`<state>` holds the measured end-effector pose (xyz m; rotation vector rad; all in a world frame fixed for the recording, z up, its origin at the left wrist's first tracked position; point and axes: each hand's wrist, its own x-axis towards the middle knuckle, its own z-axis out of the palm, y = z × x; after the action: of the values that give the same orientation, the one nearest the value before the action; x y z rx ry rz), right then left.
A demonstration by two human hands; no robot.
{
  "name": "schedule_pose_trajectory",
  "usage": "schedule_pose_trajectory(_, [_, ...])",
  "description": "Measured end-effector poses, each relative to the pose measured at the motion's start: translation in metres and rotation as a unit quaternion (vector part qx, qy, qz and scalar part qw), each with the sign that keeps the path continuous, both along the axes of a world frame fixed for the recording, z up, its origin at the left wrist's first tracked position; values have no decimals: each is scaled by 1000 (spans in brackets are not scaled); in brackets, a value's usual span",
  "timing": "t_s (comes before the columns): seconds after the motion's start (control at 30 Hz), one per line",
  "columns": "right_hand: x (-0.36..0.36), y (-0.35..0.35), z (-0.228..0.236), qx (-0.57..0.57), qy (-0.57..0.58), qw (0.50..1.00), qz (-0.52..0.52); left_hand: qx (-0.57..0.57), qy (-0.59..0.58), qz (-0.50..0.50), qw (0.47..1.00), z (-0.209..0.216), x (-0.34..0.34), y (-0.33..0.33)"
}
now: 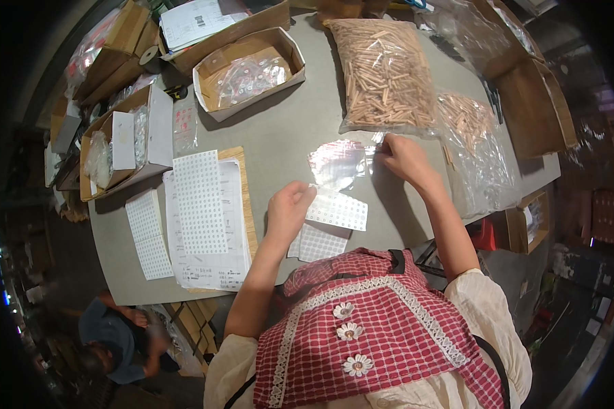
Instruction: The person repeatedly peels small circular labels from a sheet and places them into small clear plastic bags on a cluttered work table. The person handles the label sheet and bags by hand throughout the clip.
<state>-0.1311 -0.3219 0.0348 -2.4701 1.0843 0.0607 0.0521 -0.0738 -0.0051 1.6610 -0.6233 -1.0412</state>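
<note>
My left hand (290, 210) is closed, thumb and fingers pinched at the upper left corner of a white sheet of small printed stickers (341, 210). Under that sheet lie more white sticker sheets (324, 243), close to the table's near edge. Farther right, my right hand (406, 161) pinches a small clear plastic bag (377, 139); its fingertips are partly hidden. Between the hands, a shiny pile of clear plastic bags (336, 165) rests on the grey table (273, 140).
A big clear bag of wooden dowels (389, 75) lies at the back, with a second dowel bag (467, 126) beside it. Open cardboard boxes (211, 68) line the left and back. Left of me are papers (235, 204) and sticker sheets (201, 201). Another person (112, 341) is at lower left.
</note>
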Motion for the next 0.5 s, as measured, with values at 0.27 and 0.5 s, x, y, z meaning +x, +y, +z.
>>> schedule_pose_trajectory(0.27, [33,35,-19,-7,-198,977,81,0,-47,-29,998,-2,-4,-10])
schedule_pose_trajectory(0.5, [4,20,-13,2,-84,996,-36,19,-88,-37,995,17,-7,-12])
